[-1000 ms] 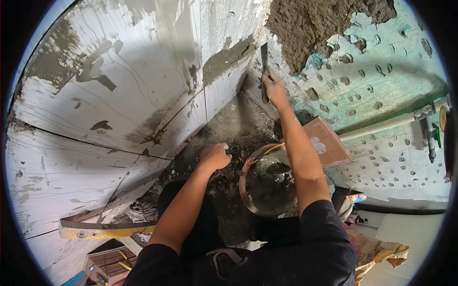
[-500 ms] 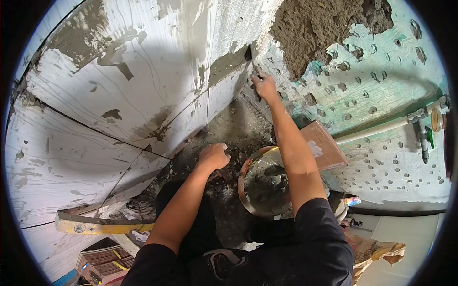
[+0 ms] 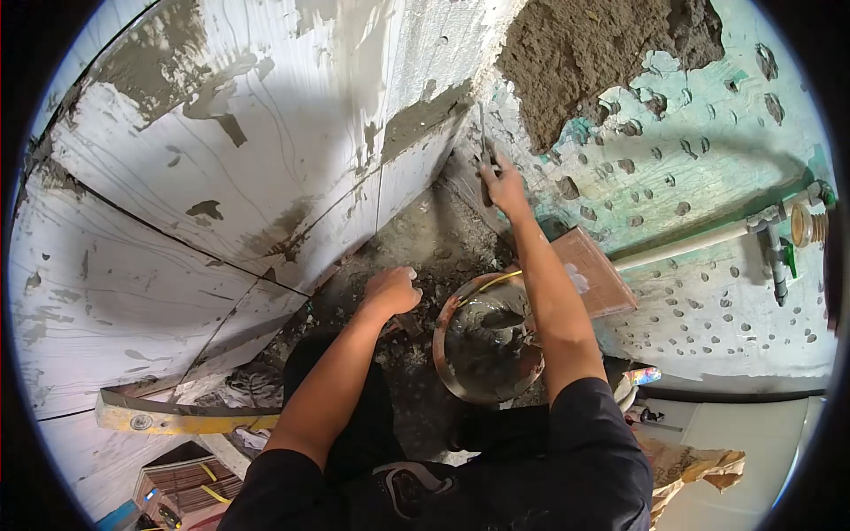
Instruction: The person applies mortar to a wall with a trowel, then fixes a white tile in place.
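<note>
My right hand [image 3: 506,188] is wrapped round the dark handle of a trowel [image 3: 484,133], in the corner where two walls meet. Its thin blade is seen nearly edge-on and points up, close to the rough wall. My left hand [image 3: 392,291] is curled above the dirty floor, left of the bucket; what it holds, if anything, is hidden. Below my right forearm stands a round bucket [image 3: 440,354] with grey wet mortar [image 3: 491,350] inside. A reddish-brown tile [image 3: 606,283] with a pale patch leans behind that forearm.
White tiled wall [image 3: 292,115] smeared with mortar rises on the left. On the right, a green, pitted wall [image 3: 673,195] carries a pipe [image 3: 686,248] with a tap. A yellow spirit level [image 3: 186,420], boxed tiles [image 3: 181,491] and torn brown paper [image 3: 695,469] lie near me.
My right hand has drawn slightly back from the corner with the trowel, whose blade now shows upright. My left hand has stayed nearly in place. The view has shifted slightly.
</note>
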A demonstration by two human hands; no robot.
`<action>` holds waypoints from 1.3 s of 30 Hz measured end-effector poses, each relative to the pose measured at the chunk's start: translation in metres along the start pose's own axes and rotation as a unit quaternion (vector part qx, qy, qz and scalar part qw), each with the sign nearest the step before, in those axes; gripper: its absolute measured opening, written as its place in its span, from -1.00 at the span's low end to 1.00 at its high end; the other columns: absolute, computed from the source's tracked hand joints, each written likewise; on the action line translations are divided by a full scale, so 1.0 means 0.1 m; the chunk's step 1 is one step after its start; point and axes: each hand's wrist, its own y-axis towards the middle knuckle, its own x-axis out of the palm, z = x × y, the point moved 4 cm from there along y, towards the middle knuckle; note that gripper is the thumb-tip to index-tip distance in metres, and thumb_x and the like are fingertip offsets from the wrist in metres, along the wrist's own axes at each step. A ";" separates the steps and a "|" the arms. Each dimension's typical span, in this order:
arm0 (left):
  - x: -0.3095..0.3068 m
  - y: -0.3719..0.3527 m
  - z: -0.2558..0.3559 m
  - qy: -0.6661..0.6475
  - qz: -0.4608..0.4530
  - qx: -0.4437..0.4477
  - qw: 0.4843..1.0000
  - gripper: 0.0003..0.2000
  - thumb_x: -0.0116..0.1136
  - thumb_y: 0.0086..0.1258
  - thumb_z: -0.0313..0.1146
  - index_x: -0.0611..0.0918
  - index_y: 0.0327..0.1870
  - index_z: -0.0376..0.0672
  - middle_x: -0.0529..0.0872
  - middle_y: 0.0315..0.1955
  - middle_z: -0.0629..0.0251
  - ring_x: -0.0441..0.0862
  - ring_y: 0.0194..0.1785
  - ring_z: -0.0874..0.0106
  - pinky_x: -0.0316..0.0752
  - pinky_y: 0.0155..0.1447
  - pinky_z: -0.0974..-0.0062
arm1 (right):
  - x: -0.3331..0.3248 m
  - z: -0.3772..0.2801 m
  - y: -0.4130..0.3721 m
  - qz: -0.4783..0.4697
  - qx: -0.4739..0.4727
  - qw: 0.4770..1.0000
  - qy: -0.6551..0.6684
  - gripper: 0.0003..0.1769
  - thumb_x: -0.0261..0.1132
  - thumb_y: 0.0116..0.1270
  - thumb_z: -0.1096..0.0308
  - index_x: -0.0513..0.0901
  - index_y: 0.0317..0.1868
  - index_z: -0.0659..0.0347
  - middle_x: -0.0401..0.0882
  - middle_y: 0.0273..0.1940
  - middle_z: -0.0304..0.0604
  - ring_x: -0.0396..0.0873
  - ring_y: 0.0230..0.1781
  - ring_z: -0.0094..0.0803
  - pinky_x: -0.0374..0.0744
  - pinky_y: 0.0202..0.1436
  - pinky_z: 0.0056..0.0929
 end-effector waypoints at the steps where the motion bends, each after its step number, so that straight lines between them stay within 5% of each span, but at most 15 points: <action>1: 0.01 0.00 0.01 -0.002 -0.007 0.000 1.000 -0.57 0.18 0.19 -0.13 0.55 0.07 -0.08 0.58 0.04 0.12 0.50 0.13 0.16 0.39 0.17 0.25 | 0.02 0.09 0.13 0.047 -0.106 0.991 -0.070 -0.46 0.19 0.26 0.33 0.35 0.24 0.30 0.47 0.10 0.20 0.48 0.10 -0.01 0.42 0.15 -0.27; 4: 0.00 -0.03 0.05 0.002 -0.003 0.007 1.000 -0.57 0.17 0.17 -0.18 0.56 0.07 -0.11 0.60 0.01 0.11 0.52 0.10 0.15 0.42 0.15 0.26 | 0.29 0.26 0.36 0.133 -0.185 0.966 -0.119 -0.43 0.21 0.28 0.36 0.31 0.30 0.15 0.55 0.01 0.06 0.54 0.00 -0.19 0.49 0.00 -0.36; 5: 0.01 -0.04 0.07 0.003 0.002 0.012 1.000 -0.57 0.16 0.17 -0.20 0.56 0.08 -0.13 0.62 -0.01 0.10 0.54 0.09 0.15 0.43 0.13 0.26 | 0.40 0.13 0.31 0.189 -0.182 0.958 -0.115 -0.44 0.23 0.25 0.38 0.34 0.27 0.16 0.51 0.05 0.13 0.52 0.03 -0.08 0.46 0.08 -0.27; 11: -0.02 -0.06 0.06 -0.013 -0.001 0.008 1.000 -0.58 0.18 0.20 -0.15 0.56 0.07 -0.09 0.59 0.02 0.11 0.49 0.13 0.14 0.41 0.16 0.25 | 0.89 0.24 -0.02 0.157 -0.128 0.943 -0.265 -0.50 0.20 0.22 0.37 0.42 0.21 0.17 0.54 -0.07 0.17 0.48 -0.08 0.12 0.46 0.07 -0.11; 14: -0.09 -0.08 0.02 -0.017 -0.010 0.001 1.000 -0.58 0.18 0.20 -0.15 0.55 0.07 -0.09 0.59 0.02 0.13 0.49 0.13 0.15 0.41 0.17 0.26 | 0.62 0.35 -0.20 0.124 -0.110 0.958 -0.235 -0.56 0.16 0.25 0.32 0.46 0.15 0.19 0.56 -0.08 0.17 0.52 -0.06 0.06 0.47 0.03 -0.11; 16: -0.11 -0.06 -0.03 -0.023 0.002 0.001 1.000 -0.58 0.17 0.20 -0.14 0.55 0.07 -0.09 0.59 0.02 0.13 0.50 0.13 0.15 0.41 0.17 0.26 | 0.33 0.00 -0.25 0.079 0.032 0.993 -0.077 -0.60 0.12 0.27 0.36 0.47 0.12 0.25 0.59 -0.19 0.18 0.55 -0.12 0.04 0.47 -0.03 -0.13; 18: -0.08 -0.07 -0.04 -0.027 0.001 0.003 1.000 -0.58 0.17 0.20 -0.14 0.55 0.07 -0.09 0.59 0.02 0.13 0.50 0.13 0.16 0.41 0.17 0.27 | 0.14 -0.07 -0.07 0.102 0.052 0.993 0.014 -0.62 0.09 0.27 0.36 0.48 0.07 0.31 0.58 -0.21 0.23 0.55 -0.13 0.06 0.46 -0.04 -0.14; 21: -0.09 -0.09 -0.05 -0.028 -0.001 0.003 1.000 -0.58 0.17 0.20 -0.14 0.56 0.07 -0.09 0.59 0.02 0.13 0.50 0.12 0.16 0.41 0.17 0.27 | -0.08 -0.23 0.28 0.141 -0.114 0.973 -0.145 -0.63 0.08 0.28 0.31 0.49 0.03 0.35 0.57 -0.21 0.26 0.54 -0.13 0.11 0.45 -0.04 -0.13; 24: -0.10 -0.08 -0.07 -0.029 0.000 0.008 1.000 -0.58 0.18 0.19 -0.14 0.56 0.07 -0.09 0.59 0.02 0.13 0.50 0.12 0.16 0.41 0.16 0.28 | -0.11 -0.17 0.49 0.114 -0.072 0.962 -0.238 -0.61 0.06 0.30 0.27 0.49 0.06 0.33 0.60 -0.23 0.20 0.54 -0.20 0.15 0.46 -0.09 -0.15; 25: -0.10 -0.09 -0.06 -0.030 -0.003 0.008 1.000 -0.57 0.18 0.19 -0.14 0.55 0.07 -0.10 0.59 0.02 0.12 0.50 0.12 0.16 0.41 0.16 0.28 | -0.10 -0.20 0.48 0.149 -0.122 0.933 -0.305 -0.66 0.06 0.30 0.30 0.52 -0.01 0.35 0.62 -0.28 0.11 0.59 -0.33 -0.02 0.50 -0.22 -0.23; 28: -0.11 -0.10 -0.07 -0.034 -0.004 0.015 0.999 -0.57 0.18 0.18 -0.15 0.55 0.07 -0.10 0.60 0.01 0.12 0.51 0.12 0.16 0.41 0.16 0.28 | -0.02 -0.36 0.31 0.035 0.091 0.994 -0.048 -0.62 0.09 0.26 0.28 0.51 -0.02 0.38 0.60 -0.36 0.18 0.58 -0.35 0.02 0.52 -0.18 -0.19; 31: -0.14 -0.09 -0.04 -0.035 -0.005 0.022 0.999 -0.58 0.18 0.18 -0.15 0.56 0.07 -0.09 0.60 0.00 0.12 0.51 0.11 0.16 0.42 0.15 0.28 | 0.19 -0.48 0.19 0.006 0.133 0.990 0.046 -0.71 0.06 0.34 0.31 0.49 0.01 0.25 0.55 -0.44 -0.14 0.51 -0.61 -0.44 0.45 -0.63 -0.40; 34: -0.14 -0.10 -0.02 -0.037 0.001 0.024 0.999 -0.58 0.18 0.18 -0.15 0.56 0.06 -0.08 0.60 0.01 0.13 0.51 0.11 0.16 0.42 0.15 0.28 | 0.41 -0.26 0.27 0.002 0.094 0.995 0.031 -0.72 0.06 0.35 0.31 0.47 0.00 0.23 0.56 -0.44 -0.11 0.52 -0.62 -0.39 0.45 -0.67 -0.37; 37: -0.14 -0.10 0.03 -0.043 -0.010 0.025 0.999 -0.58 0.18 0.18 -0.15 0.56 0.07 -0.07 0.60 0.01 0.14 0.51 0.11 0.16 0.41 0.15 0.28 | 0.63 -0.38 0.10 0.110 0.021 0.990 -0.088 -0.65 0.14 0.24 0.27 0.56 -0.05 0.33 0.59 -0.32 0.25 0.57 -0.27 0.11 0.48 -0.13 -0.11; 39: -0.13 -0.09 0.05 -0.041 -0.017 0.027 0.999 -0.58 0.18 0.17 -0.15 0.56 0.07 -0.07 0.60 0.01 0.14 0.51 0.12 0.17 0.41 0.15 0.28 | 0.71 -0.55 -0.01 0.144 -0.030 0.966 -0.213 -0.61 0.15 0.26 0.25 0.53 0.03 0.30 0.58 -0.23 0.25 0.55 -0.19 0.13 0.48 -0.06 -0.08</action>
